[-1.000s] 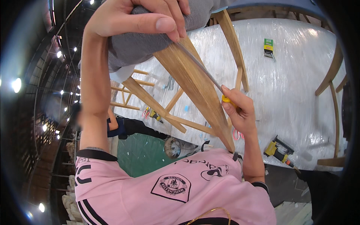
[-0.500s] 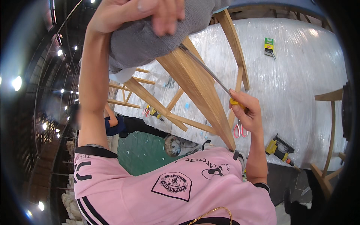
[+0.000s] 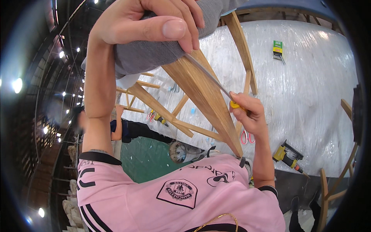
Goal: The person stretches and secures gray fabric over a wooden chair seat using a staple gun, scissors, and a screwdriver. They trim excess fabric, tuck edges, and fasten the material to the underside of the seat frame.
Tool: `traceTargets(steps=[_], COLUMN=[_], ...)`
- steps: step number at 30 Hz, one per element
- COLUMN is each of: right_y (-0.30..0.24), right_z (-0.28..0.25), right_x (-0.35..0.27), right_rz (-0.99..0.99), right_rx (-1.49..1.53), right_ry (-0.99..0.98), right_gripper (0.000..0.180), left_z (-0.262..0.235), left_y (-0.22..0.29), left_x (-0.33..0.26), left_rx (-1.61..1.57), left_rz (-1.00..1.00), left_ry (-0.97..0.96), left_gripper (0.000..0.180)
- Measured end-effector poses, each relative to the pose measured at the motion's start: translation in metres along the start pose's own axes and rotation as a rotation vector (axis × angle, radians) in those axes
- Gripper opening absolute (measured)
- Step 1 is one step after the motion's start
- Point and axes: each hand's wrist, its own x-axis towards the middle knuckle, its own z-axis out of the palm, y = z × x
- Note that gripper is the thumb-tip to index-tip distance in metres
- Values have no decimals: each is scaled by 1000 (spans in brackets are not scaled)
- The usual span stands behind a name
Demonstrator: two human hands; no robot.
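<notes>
A wooden chair frame (image 3: 205, 100) with a grey upholstered part (image 3: 148, 56) stands tilted close in front of me. Curled over the grey fabric is my left hand (image 3: 154, 23), its fingertips pressed at the fabric's edge where it meets the wood. My right hand (image 3: 249, 112) is closed round the yellow handle of a screwdriver (image 3: 212, 77). Its long metal shaft slants up to the left along the wooden leg. The screwdriver's tip sits at the seam under my left fingers, so I cannot see how deep it goes.
The table (image 3: 309, 81) is covered in clear plastic wrap. Red-handled scissors (image 3: 247, 137), a yellow and black staple gun (image 3: 288, 156) and a small green and yellow box (image 3: 278, 49) lie on it. At the left, another person (image 3: 135, 129) stands near more wooden frames. Another wooden frame (image 3: 324, 197) is at the right.
My left hand has come down from a blurred position to the fabric's edge by the screwdriver tip. My right hand and the screwdriver have shifted slightly left. The wooden frame at the right has moved.
</notes>
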Motion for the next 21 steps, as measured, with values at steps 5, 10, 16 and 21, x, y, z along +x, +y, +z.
traceTargets(steps=[5, 10, 16, 21], right_y=[-1, 6, 16, -2], right_z=[8, 0, -10, -4], right_x=[3, 4, -13, 14], right_rz=[-69, -81, 16, 20], right_rx=[-129, -141, -109, -60], right_ry=[74, 55, 45, 53], right_gripper=[43, 44, 45, 43], left_z=[-4, 1, -10, -12], left_y=[7, -18, -21, -19], left_x=[10, 1, -7, 2], left_rx=[-19, -130, -188, -183], left_rz=[-25, 161, 239, 311], left_ry=[0, 144, 137, 162], left_gripper=[40, 47, 66, 72])
